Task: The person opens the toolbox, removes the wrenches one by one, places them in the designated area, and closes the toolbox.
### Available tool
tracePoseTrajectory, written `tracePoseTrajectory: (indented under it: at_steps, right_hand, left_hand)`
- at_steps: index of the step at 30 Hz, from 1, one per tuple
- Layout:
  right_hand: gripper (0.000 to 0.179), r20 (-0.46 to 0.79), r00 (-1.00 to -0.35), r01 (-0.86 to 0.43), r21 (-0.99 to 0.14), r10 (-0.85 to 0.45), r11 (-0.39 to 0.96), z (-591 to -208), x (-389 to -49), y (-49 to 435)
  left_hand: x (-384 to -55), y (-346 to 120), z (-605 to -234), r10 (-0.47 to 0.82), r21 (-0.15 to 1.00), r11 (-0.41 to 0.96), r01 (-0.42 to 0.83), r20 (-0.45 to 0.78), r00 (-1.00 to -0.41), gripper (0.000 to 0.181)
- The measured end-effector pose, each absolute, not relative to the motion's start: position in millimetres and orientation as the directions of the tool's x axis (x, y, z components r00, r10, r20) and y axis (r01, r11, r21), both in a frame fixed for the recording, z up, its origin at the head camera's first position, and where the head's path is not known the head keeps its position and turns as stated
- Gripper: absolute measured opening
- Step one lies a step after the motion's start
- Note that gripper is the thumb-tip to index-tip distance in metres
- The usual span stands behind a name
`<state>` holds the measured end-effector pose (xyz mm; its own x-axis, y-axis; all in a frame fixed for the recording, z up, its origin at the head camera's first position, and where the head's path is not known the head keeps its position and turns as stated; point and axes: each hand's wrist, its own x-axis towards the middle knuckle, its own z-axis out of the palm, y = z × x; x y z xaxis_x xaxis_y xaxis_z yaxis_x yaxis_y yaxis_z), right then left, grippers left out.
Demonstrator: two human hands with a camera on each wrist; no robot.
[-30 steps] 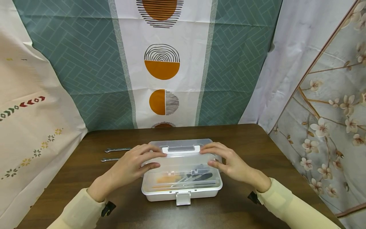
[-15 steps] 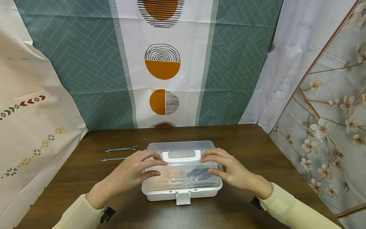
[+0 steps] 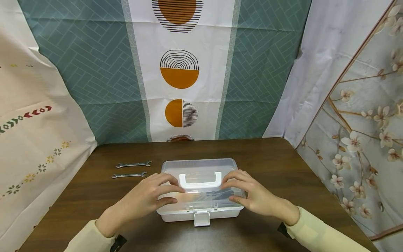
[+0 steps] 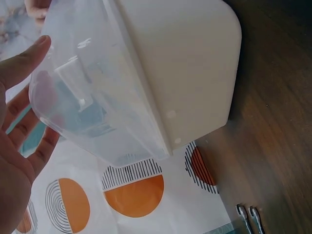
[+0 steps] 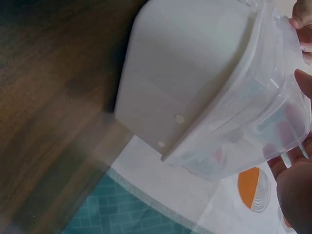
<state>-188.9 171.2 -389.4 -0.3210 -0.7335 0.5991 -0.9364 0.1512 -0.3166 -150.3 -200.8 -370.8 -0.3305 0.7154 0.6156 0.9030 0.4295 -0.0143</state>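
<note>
A white toolbox point(image 3: 217, 212) stands on the table, its clear lid point(image 3: 201, 164) lowered close over the base's front rim. Orange and dark contents show blurred through the plastic. On the lid, a white carrying handle point(image 3: 201, 184) lies between the two hands, and a white latch point(image 3: 202, 219) hangs open at the front. My left hand point(image 3: 151, 196) touches the lid's left side with fingers extended and thumb apart. Opposite it, my right hand point(image 3: 252, 190) rests its fingertips at the right side. Both wrist views show fingers spread around the lid's end.
Two metal wrenches, an upper wrench point(image 3: 133, 164) and a lower wrench point(image 3: 129, 175), lie on the dark wooden table point(image 3: 267, 157) left of the box. Patterned cloths point(image 3: 252, 70) hang behind and at both sides of it.
The lid has swung down and forward over the box, with both hands moving along toward the near side. Both wrenches now show in full, uncovered by the left hand.
</note>
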Motion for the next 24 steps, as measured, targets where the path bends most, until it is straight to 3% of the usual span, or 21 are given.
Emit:
tracePoseTrajectory:
  at_steps: [5, 10, 19, 24]
  right_hand:
    - [0.052, 0.584, -0.319, -0.933, -0.331, -0.746, 0.141, -396, -190, 171]
    - [0.054, 0.610, -0.261, -0.952, -0.291, -0.748, 0.095, -402, -191, 170]
    - [0.067, 0.586, -0.192, -0.975, -0.202, -0.787, 0.088, -407, -190, 168]
    - [0.066, 0.621, -0.165, -0.981, -0.182, -0.766, 0.063, -409, -193, 165]
  left_hand:
    - [-149, -200, -374, 0.729, -0.006, 0.446, 0.895, 0.583, -0.359, 0.036]
    - [-147, -199, -376, 0.732, 0.014, 0.474, 0.880, 0.550, -0.402, 0.033]
    - [-145, -199, -379, 0.723, 0.030, 0.477, 0.878, 0.554, -0.412, 0.035]
    - [-143, -195, -379, 0.723, 0.026, 0.471, 0.882, 0.561, -0.403, 0.026]
